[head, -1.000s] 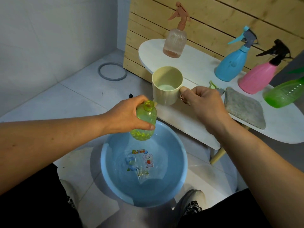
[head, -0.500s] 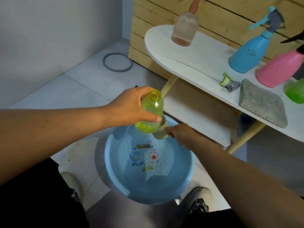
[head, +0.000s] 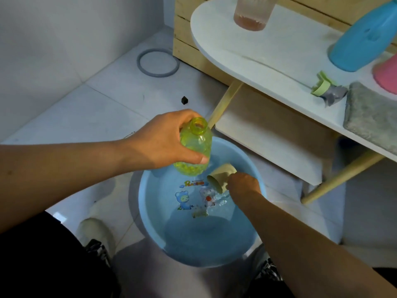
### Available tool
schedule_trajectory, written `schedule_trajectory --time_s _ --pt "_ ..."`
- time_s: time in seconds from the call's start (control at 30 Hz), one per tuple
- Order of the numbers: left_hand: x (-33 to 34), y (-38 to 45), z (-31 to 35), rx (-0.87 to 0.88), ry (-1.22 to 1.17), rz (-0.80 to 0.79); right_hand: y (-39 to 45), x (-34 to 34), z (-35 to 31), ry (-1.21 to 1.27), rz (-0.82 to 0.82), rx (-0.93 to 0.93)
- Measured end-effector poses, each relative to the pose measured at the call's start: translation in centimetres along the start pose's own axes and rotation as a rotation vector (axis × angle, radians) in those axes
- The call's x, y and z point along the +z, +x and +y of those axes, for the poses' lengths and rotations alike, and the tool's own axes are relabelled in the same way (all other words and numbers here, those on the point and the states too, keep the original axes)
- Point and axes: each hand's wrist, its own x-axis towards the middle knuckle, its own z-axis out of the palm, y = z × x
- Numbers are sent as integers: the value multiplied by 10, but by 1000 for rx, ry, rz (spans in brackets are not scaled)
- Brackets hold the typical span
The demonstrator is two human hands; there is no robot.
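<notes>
My left hand point(head: 165, 140) grips an open green bottle point(head: 196, 147) with no cap, holding it upright above the far rim of a blue basin point(head: 148, 203). Small yellow-green beads fill the bottle's bottom. The basin stands on the floor and holds water over cartoon stickers. My right hand point(head: 242, 183) holds a cream cup point(head: 221, 175) tipped on its side, its mouth dipped toward the water inside the basin.
A white oval table point(head: 247, 59) stands at the upper right with a pink ribbed bottle point(head: 253, 11), blue bottle point(head: 363, 39), pink bottle point(head: 386, 76), green spray head point(head: 326, 91) and grey cloth point(head: 371, 112). A grey ring point(head: 158, 62) lies on the floor tiles.
My right hand brought the cream cup from table height down into the basin and tipped it into the water. My left hand kept the green bottle above the basin.
</notes>
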Motion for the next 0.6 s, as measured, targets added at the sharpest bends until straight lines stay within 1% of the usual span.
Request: schedule_trajectory --time_s 0.1,0.17,0.2,0.3,0.37,0.47,0.53,0.6 --pt "0 4 0 -6 16 13 1 13 -12 -43 -17 -40" --pt "-1 5 -1 -6 16 16 0 20 -19 -10 -32 -38" --pt "-1 6 -1 -4 14 16 -1 24 -21 55 -44 -12" --pt "-3 5 0 6 14 17 -3 21 -20 395 -91 87" --pt "-4 3 1 21 11 16 -3 17 -15 665 -144 147" --pt "-6 -1 3 47 4 16 -7 13 -6 1110 -209 305" --pt "-9 -6 4 62 -12 21 -15 9 -1 1248 -226 367" --pt "-11 -9 6 77 -19 32 -24 2 2 1302 -209 367"
